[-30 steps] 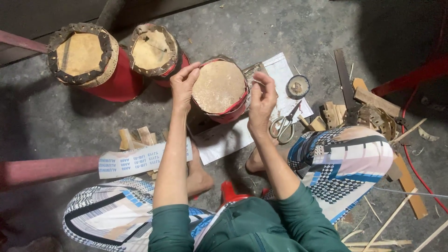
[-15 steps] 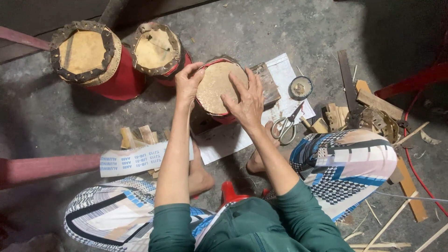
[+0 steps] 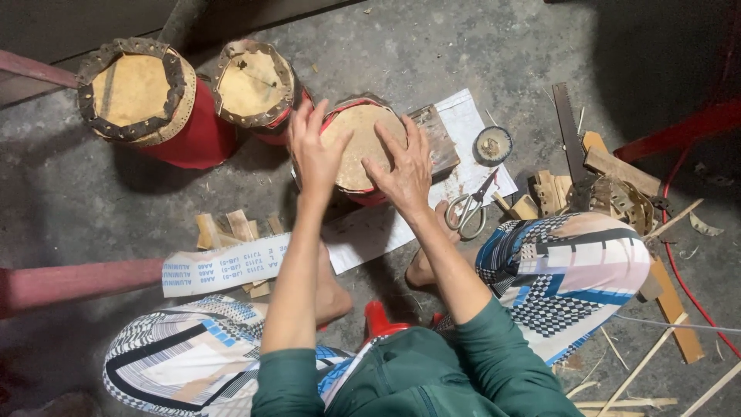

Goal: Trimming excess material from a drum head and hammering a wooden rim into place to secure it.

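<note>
- Your left hand is lying flat, fingers spread apart, on the left edge of the skin; it is pressing, not gripping
- Your right hand is lying beside it on the right half of the skin, fingers splayed and open, palm down near the rim
- The skin is sitting on top of the near drum, which is standing upright on the floor just ahead of your knees, touching the middle drum
- Judging by the look of it, the near drum's skin is lying bare with no laced band showing around it, while the middle drum and the far drum are already wearing dark punched rims, so two seem further along and this one is seemingly being smoothed into place
- A wood block is resting right against the drum's right side, crowding your right fingertips
- Scissors and a small round tin are lying on the white paper just right of your wrist
- Wood scraps and a printed strip are sitting near your left forearm
- Open floor is showing ahead of the drums; the right side is being cluttered by slats and a red cable
</note>
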